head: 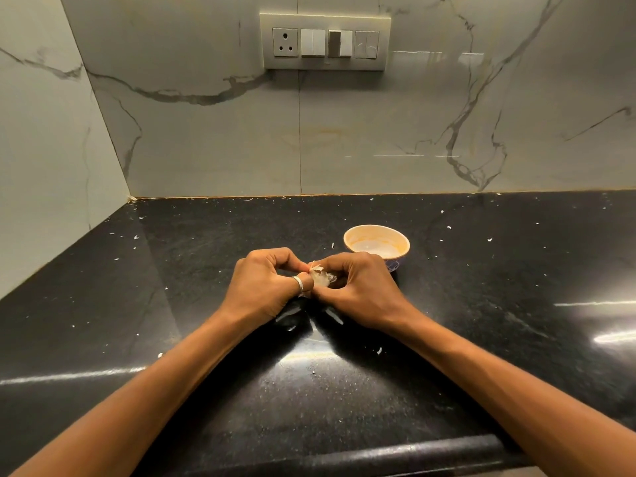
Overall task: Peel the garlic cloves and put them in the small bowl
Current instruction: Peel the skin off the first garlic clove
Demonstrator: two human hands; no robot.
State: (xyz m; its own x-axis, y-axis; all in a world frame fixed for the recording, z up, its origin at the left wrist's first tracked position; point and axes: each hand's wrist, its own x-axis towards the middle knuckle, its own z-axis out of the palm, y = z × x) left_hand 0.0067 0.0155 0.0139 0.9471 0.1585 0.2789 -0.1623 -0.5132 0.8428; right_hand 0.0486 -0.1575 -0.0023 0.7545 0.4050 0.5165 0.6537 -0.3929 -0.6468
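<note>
Both my hands meet over the middle of the black counter. My left hand (266, 282), with a silver ring on one finger, and my right hand (358, 287) together pinch a garlic piece (320, 276) with papery white skin between their fingertips. Most of the garlic is hidden by my fingers. The small bowl (377, 243), cream inside with a dark blue base, stands just behind my right hand, and its inside looks bare.
The black granite counter (206, 256) carries scattered white skin flakes. Marble walls rise at the back and left, forming a corner at the far left. A switch panel (325, 41) sits on the back wall. The counter's rounded front edge (378, 452) runs below my forearms.
</note>
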